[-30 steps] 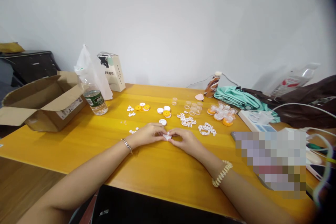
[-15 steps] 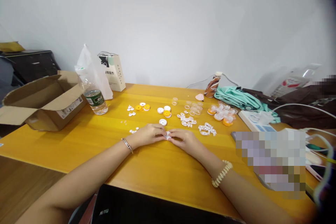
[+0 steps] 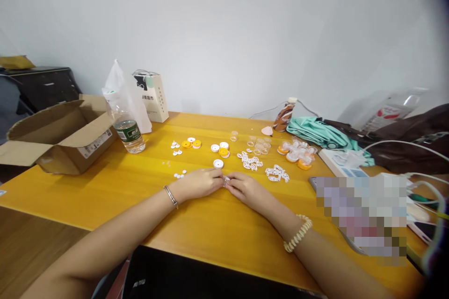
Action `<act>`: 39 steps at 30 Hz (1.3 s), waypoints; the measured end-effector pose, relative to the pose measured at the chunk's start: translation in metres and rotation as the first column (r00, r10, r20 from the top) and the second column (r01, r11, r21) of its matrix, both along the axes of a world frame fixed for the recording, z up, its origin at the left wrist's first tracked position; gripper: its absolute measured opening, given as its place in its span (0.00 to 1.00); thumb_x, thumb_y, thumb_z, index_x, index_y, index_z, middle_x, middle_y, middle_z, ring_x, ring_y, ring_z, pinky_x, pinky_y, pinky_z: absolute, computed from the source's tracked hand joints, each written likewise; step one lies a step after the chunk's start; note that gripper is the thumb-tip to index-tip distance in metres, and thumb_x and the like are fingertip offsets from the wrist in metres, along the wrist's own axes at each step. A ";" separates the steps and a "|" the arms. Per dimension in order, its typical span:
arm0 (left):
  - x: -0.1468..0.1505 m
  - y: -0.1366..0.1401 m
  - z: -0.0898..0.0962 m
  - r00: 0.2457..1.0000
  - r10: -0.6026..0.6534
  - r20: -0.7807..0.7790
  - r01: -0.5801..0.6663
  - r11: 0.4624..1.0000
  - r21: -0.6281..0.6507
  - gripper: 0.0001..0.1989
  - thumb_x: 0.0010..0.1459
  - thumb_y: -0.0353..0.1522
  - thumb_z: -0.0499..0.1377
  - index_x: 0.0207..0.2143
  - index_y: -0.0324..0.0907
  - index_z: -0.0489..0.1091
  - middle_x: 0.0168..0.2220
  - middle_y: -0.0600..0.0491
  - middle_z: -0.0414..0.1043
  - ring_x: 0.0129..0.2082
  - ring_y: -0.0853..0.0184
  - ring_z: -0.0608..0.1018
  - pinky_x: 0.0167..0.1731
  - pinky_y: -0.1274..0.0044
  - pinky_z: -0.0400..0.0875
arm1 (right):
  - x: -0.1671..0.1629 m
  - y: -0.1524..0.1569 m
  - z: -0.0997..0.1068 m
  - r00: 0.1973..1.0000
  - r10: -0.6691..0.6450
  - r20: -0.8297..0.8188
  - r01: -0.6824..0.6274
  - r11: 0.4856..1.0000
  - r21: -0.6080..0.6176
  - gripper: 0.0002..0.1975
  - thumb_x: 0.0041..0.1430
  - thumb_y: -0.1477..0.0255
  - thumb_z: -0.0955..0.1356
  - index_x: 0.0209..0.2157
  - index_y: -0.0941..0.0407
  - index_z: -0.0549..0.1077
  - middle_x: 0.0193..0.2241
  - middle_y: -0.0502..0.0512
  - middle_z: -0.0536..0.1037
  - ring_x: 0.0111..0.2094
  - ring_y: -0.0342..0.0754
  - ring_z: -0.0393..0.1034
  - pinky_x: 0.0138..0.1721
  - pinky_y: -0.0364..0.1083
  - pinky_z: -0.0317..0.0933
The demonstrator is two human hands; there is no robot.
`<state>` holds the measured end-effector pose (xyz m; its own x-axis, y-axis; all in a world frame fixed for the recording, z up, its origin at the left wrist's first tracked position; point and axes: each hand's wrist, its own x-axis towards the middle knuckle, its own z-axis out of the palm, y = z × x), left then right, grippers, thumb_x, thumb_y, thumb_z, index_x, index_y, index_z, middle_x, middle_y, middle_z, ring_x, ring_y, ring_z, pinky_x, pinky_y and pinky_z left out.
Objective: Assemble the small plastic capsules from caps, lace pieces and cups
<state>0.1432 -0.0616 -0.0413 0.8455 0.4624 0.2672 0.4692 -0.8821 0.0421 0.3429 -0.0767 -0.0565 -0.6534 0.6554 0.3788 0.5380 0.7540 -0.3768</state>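
Note:
Between the fingertips of both hands sits a small white-and-clear plastic part point(image 3: 225, 181), mostly covered by the fingers. My left hand point(image 3: 202, 183) pinches it from the left, and my right hand point(image 3: 248, 189) grips its right side. Just beyond the fingers lies a round white cap point(image 3: 218, 164). Behind that are white and yellow caps point(image 3: 223, 151) in a cluster. Tiny white discs point(image 3: 180, 174) rest to the left of my left hand. White openwork plastic pieces point(image 3: 277, 174) lie beyond my right hand.
Clear cups point(image 3: 261, 145) and a pile of clear-and-orange pieces point(image 3: 297, 153) stand at the back right. An open cardboard box point(image 3: 70, 138) and a water bottle point(image 3: 129, 135) are at left. A power strip point(image 3: 342, 161) and a pixelated object point(image 3: 365, 219) occupy the right.
My fingers have shifted slightly around the small part, and less white shows between them. The view has moved a little; the other things lie as before.

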 end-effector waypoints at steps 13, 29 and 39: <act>-0.003 0.003 -0.006 0.999 -0.026 0.036 0.025 0.999 0.033 0.16 0.62 0.35 0.44 0.41 0.40 0.68 0.38 0.50 0.70 0.37 0.69 0.73 0.38 0.77 0.67 | 0.002 0.001 -0.004 1.000 -0.024 0.019 0.023 0.998 0.051 0.12 0.59 0.71 0.59 0.34 0.55 0.73 0.38 0.57 0.74 0.39 0.47 0.69 0.42 0.46 0.63; 0.005 0.002 -0.001 0.956 0.128 0.263 -0.037 0.944 -0.328 0.11 0.59 0.35 0.50 0.36 0.40 0.69 0.33 0.52 0.71 0.33 0.71 0.72 0.35 0.81 0.65 | 0.002 0.000 0.001 0.999 -0.004 -0.044 0.003 1.000 -0.017 0.08 0.57 0.72 0.61 0.35 0.54 0.71 0.36 0.54 0.75 0.37 0.46 0.69 0.40 0.45 0.63; 0.014 0.000 0.002 0.947 0.204 0.247 -0.102 0.922 -0.373 0.07 0.54 0.32 0.54 0.29 0.39 0.70 0.31 0.53 0.69 0.31 0.71 0.70 0.32 0.81 0.63 | 0.001 -0.002 0.005 0.992 -0.076 -0.096 0.060 0.985 -0.161 0.06 0.53 0.71 0.64 0.34 0.55 0.65 0.32 0.53 0.74 0.33 0.46 0.69 0.35 0.45 0.62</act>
